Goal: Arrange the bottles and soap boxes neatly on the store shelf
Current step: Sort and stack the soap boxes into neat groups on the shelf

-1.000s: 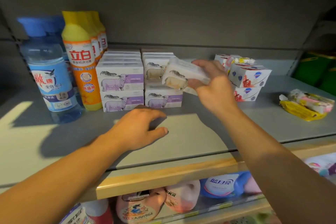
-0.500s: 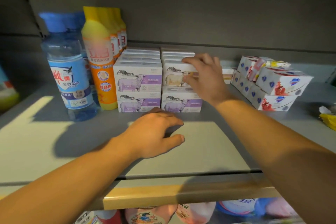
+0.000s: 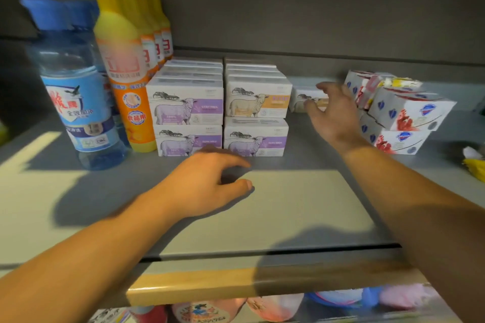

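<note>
In front of me, the orange bottle (image 3: 131,92) carries a blue round badge reading 食品用. The clear blue-capped bottle (image 3: 78,92) has 全效加浓 on its label. Print on the sheep soap boxes (image 3: 186,107) is too blurred to read.

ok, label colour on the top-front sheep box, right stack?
Orange, on the top-front sheep box; the other front boxes are purple. Head view.

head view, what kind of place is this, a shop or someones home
Most likely a shop aisle: the grey shelf holds stacked rows of identical sheep soap boxes, a file of matching orange bottles, and more packaged goods on the level below.
</note>
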